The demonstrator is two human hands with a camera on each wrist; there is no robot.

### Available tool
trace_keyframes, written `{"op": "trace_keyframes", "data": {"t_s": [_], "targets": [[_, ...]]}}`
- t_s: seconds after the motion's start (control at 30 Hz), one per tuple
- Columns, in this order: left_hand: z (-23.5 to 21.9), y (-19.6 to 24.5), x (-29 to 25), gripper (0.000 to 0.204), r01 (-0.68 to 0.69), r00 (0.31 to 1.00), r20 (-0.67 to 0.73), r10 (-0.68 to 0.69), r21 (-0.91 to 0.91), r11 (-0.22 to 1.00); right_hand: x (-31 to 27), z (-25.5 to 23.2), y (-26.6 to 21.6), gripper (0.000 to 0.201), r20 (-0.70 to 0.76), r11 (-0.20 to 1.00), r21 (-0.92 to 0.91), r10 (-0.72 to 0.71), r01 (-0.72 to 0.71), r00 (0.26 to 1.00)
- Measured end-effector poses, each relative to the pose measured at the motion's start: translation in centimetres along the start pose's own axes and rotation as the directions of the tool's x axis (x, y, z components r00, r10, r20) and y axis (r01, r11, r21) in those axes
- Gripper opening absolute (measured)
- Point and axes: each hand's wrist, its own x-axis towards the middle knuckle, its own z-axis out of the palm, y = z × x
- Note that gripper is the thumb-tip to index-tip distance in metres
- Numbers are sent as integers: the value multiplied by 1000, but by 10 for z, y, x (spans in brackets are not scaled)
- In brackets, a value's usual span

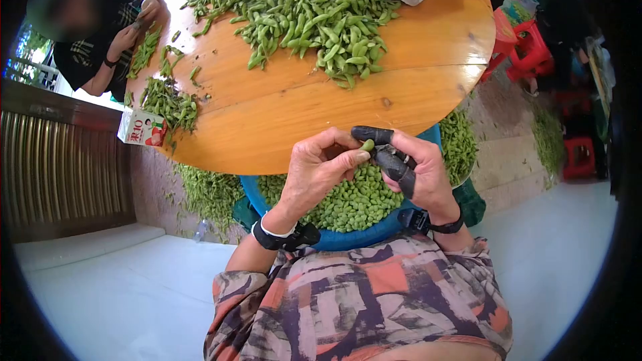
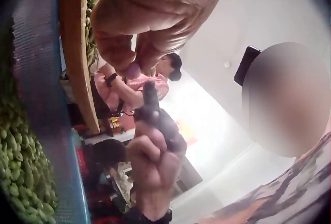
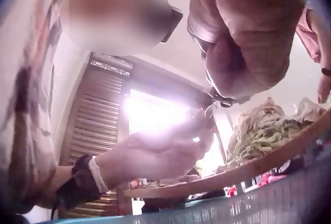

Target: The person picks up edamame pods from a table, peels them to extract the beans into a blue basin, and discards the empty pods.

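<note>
Above the tub, my left hand [image 1: 314, 168] pinches a green soybean pod [image 1: 368, 145] between thumb and fingertips. Close on its right is my right hand [image 1: 424, 170], with black coverings on the thumb and index finger and the other fingers curled. Its black fingertips are right by the pod's end; I cannot tell whether they grip anything. Beneath both hands, a blue tub [image 1: 364, 237] holds many shelled green soybeans [image 1: 354, 204]. In the left wrist view the left hand [image 2: 155, 22] hides most of what it pinches.
A large heap of unshelled pods [image 1: 307, 10] lies on the round wooden table [image 1: 281, 110]. Smaller pod piles and a red-and-white carton [image 1: 142, 128] are at its left. Another person [image 1: 100, 47] sits there. More pods [image 1: 210, 194] cover the floor; red stools [image 1: 531, 50] stand at right.
</note>
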Motion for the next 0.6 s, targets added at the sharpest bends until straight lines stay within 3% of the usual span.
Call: {"op": "trace_keyframes", "data": {"t_s": [0.17,0.23,0.3,0.33,0.37,0.4,0.43,0.53,0.6], "targets": [[2,-3,2,9,5,998,-69,2,93,996,9,-2,13,28,-28,995,-87,-45,42,999],[5,-8,5,7,-65,993,-90,77,132,989,10,-4,13,24,-50,985,-155,-83,75,995],[2,-12,6,7,-29,998,-59,32,48,998,12,-3,7,18,-64,998,59,-13,17,998],[1,-14,7,7,9,999,-34,-10,-34,999,13,-8,11,18,-68,998,59,-11,15,998],[0,-14,7,7,11,999,-32,-12,-35,999,15,-17,18,19,61,944,325,45,-62,997],[0,-13,8,8,104,994,58,-93,-246,964,16,-21,21,21,200,815,555,62,-165,978],[0,-13,9,10,207,975,161,-151,-436,876,16,-20,22,21,199,815,556,63,-166,978],[2,-25,12,16,206,969,235,-76,-602,771,17,-17,19,25,189,716,671,90,-196,978],[-4,-23,8,19,204,973,200,-113,-526,825,16,-17,16,23,222,788,594,35,-164,974]]}}
